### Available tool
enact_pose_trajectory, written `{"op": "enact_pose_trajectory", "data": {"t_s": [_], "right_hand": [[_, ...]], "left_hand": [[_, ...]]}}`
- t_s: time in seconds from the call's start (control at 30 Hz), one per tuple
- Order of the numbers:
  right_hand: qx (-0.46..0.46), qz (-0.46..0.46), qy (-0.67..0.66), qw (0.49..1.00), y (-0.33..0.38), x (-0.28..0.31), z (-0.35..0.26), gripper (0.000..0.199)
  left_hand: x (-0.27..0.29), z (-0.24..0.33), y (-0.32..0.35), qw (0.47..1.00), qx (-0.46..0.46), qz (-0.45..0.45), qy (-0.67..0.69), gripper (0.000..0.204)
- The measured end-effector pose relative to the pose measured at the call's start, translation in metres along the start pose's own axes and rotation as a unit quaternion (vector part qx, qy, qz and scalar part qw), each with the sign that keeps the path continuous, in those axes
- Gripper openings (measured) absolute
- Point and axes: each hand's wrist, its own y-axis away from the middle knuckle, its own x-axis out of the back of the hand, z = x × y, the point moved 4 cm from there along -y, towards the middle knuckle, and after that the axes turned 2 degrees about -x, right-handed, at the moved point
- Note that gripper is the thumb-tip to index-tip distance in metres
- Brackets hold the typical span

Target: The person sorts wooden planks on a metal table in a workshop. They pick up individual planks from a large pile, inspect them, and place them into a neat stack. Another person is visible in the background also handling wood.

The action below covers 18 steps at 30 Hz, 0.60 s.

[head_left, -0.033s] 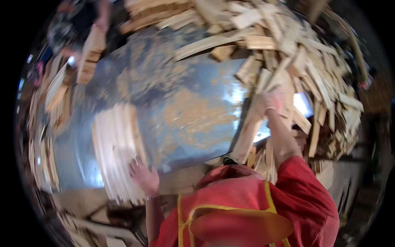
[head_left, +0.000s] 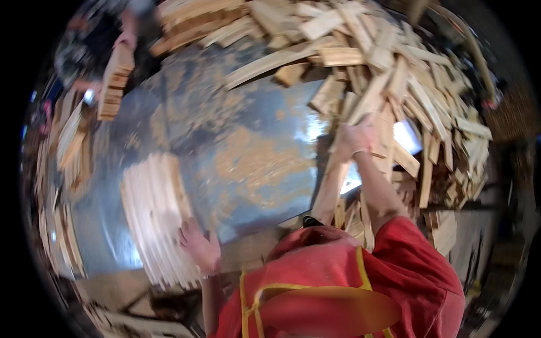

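Note:
My left hand [head_left: 201,245] is open, its fingers spread against the near right side of a row of pale wooden strips [head_left: 155,211] lying side by side on the metal table [head_left: 265,200]. At the right, my right hand [head_left: 359,138] is closed round a long wooden board [head_left: 333,183], which slants from close to my body toward the scrap pile. Its fingertips are blurred. Loose wooden pieces [head_left: 397,79] crowd around and beyond that hand.
Sawdust [head_left: 253,160] covers the table's middle. At the far left, another person's hand [head_left: 127,39] holds a bundle of wooden strips [head_left: 115,84]. More strips [head_left: 73,146] stand along the left edge. Stacked boards [head_left: 197,22] lie at the back.
The whole view has shifted slightly, so the table and wood appear a little further left. Both my hands keep the same hold and contact.

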Motion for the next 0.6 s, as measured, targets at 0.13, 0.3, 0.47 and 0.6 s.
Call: {"op": "enact_pose_trajectory", "data": {"t_s": [0.13,0.3,0.47,0.6], "right_hand": [[0.222,-0.146,-0.211,0.94,0.097,-0.003,0.021,0.075],[0.333,0.299,-0.12,0.886,-0.032,0.078,0.1,0.063],[-0.051,0.082,-0.015,0.995,-0.195,0.129,0.188,0.101],[0.035,-0.06,-0.174,0.982,-0.193,0.104,0.189,0.086]], "left_hand": [[-0.063,0.104,-0.018,0.918,-0.083,-0.048,0.384,0.091],[-0.037,0.249,-0.05,0.948,-0.235,-0.188,0.104,0.11],[-0.019,0.301,-0.057,0.934,-0.246,-0.254,-0.046,0.115],[-0.047,0.255,-0.071,0.947,-0.211,-0.214,0.112,0.095]]}}
